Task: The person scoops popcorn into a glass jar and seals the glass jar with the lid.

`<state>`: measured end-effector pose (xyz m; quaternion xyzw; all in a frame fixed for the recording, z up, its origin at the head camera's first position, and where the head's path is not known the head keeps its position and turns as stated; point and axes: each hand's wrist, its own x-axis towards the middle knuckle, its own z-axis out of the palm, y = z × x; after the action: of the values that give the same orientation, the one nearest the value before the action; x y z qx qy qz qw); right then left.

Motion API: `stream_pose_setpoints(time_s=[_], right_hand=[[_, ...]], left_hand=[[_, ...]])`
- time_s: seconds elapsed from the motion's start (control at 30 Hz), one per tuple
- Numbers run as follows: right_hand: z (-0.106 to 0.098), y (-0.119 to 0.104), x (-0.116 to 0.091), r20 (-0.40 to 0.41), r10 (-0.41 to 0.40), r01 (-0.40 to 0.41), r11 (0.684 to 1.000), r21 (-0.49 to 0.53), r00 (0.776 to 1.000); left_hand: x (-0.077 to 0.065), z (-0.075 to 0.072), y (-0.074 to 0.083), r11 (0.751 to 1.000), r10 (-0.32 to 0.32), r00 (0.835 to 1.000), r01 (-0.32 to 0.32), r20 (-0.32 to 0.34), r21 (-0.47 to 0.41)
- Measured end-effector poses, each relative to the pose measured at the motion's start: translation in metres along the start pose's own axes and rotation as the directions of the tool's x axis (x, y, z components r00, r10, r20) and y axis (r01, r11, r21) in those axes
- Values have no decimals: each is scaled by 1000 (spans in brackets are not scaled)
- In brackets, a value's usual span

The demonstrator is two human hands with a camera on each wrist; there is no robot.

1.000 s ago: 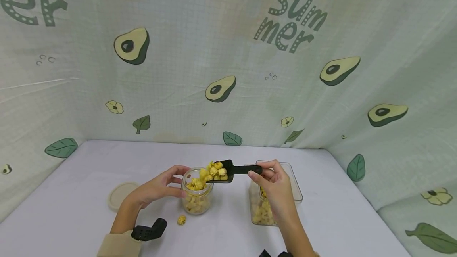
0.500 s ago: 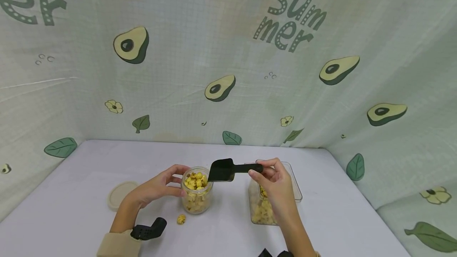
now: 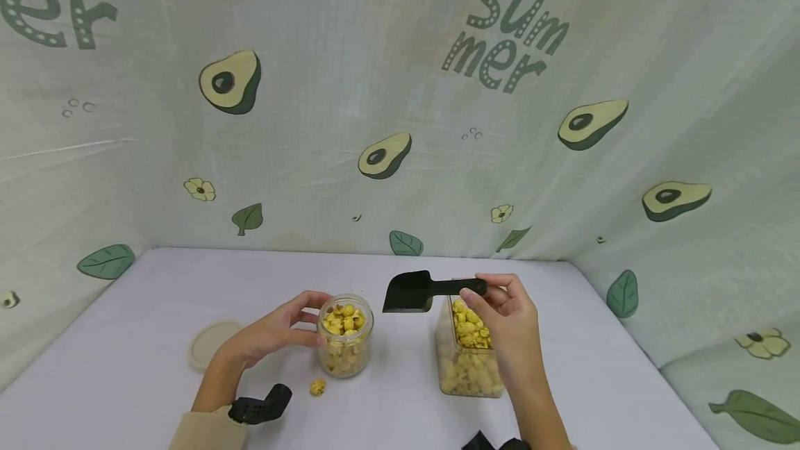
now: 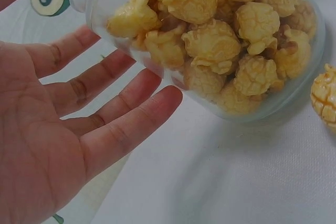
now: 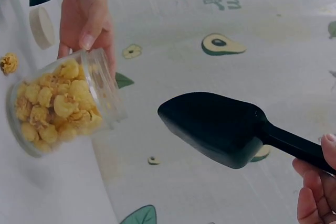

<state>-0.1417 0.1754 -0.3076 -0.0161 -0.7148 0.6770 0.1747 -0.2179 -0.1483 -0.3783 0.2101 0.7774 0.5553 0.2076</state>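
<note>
Well, closest to us, a stray popcorn piece (image 3: 317, 387) lay on the counter (image 3: 387, 412), just in front of the glass jar (image 3: 346, 358). Off to the right stood the clear box (image 3: 469, 375), open-topped, probably for easy dipping. Now the jar! Our left hand (image 3: 284, 325) gripped it upright between thumb and fingers, presumably to stop it sliding, with popcorn (image 3: 344, 319) up near its rim. Left of it lay a pale lid (image 3: 206, 346), seemingly set aside to leave the mouth free. And our right hand (image 3: 511, 314)? It pinched the black scoop (image 3: 409, 293) by its handle's end, likely to keep the blade clear, above the counter between jar and box. Behind everything, we had the avocado-print curtain (image 3: 300, 123).
</note>
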Motion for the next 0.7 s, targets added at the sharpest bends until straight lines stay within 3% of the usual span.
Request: stream_pose_setpoints(time_s=[0.27,0.5,0.7], right_hand=[[-24,-7,7,-139,-24,33,998,60,990],[-41,-14,10,-271,-43,82,987,136,962],[-51,-15,12,-341,-68,127,980,154,938]], left_hand=[[-1,0,2,1000,7,1000,-7,3,0],[-2,-1,3,1000,13,1000,-13,2,7],[-2,-2,4,999,37,998,-36,-43,27]])
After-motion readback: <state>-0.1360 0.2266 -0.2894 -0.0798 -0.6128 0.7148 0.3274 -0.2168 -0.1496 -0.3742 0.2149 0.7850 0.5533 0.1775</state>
